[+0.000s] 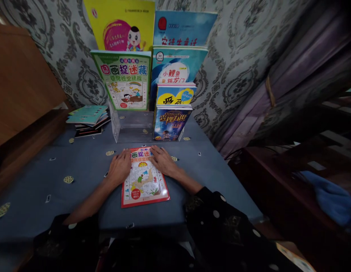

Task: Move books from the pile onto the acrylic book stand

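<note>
A red-bordered children's picture book (147,181) lies flat on the blue-grey tablecloth in front of me, cover up. My left hand (121,166) rests over its upper left edge, fingers stretched toward the top corner. On the upper right part of the cover lies my right hand (164,161), its fingers also extended and flat. Part of the title is hidden beneath both hands. Just beyond the book stands a clear tiered book rack (132,134). A green picture book (129,81) and a dark blue book (171,122) stand on it.
More books stand in the rack, including a yellow book (118,22) and a teal book (178,64). A stack of books (89,115) lies at the table's left rear. Patterned wallpaper is behind. A tied purple curtain (266,90) hangs right of the table (79,196).
</note>
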A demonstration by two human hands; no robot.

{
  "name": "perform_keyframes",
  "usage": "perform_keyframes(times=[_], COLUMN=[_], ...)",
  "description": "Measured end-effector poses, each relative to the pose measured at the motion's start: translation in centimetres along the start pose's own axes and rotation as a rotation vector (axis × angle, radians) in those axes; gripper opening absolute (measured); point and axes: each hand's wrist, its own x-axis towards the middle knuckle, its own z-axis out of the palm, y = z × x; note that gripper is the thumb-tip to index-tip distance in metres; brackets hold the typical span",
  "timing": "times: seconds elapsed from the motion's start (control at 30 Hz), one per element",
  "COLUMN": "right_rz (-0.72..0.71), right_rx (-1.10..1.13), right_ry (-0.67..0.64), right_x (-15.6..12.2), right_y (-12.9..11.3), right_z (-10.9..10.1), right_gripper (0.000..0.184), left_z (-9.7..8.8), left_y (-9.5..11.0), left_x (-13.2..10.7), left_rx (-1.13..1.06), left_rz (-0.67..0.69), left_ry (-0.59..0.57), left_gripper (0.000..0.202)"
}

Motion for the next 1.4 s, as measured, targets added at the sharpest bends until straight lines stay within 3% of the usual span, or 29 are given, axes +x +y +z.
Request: perform_keyframes(times=[0.13, 0.3, 0.47, 0.67, 0.93, 1.23, 1.4], right_rz=[0.015, -0.008, 0.059, 0.088, 0.037, 0.007, 0.020], right_rx=[0.094, 0.200, 0.285, 0.314, 0.236, 0.111, 0.068], right_ry=[0.045, 0.062, 0.070, 0.059, 0.090, 0.087, 0.041], right_x=[-0.1, 0.7, 1.1, 1.3, 1.1, 0.6, 0.3], right_y=[1.7, 2.6, 2.7, 2.9, 2.4, 2.4, 2.1], right_z=[0.0, -0.2, -0.6, -0.4, -0.3, 0.3, 0.1], right_gripper=[0.044, 0.042, 0.043, 0.048, 0.048, 0.051, 0.055], left_z=[0.1, 0.4, 0.9, 1.2, -0.1, -2.4, -3.0], left_y=[-0.1, -0.6, 0.1, 2.4, 4.2, 7.6, 8.5], left_x=[0.0, 1.0, 3.8, 5.3, 3.1, -2.6, -4.5], left_rx=[0.017, 0.014, -0.040, -0.086, -0.184, -0.284, -0.294], left_rz=[0.012, 0.113, 0.314, 0.581, 0.735, 0.909, 0.933], left_ry=[-0.004, -0.092, -0.250, -0.264, -0.289, -0.431, -0.444], left_gripper=[0.043, 0.054, 0.065, 0.069, 0.063, 0.056, 0.057])
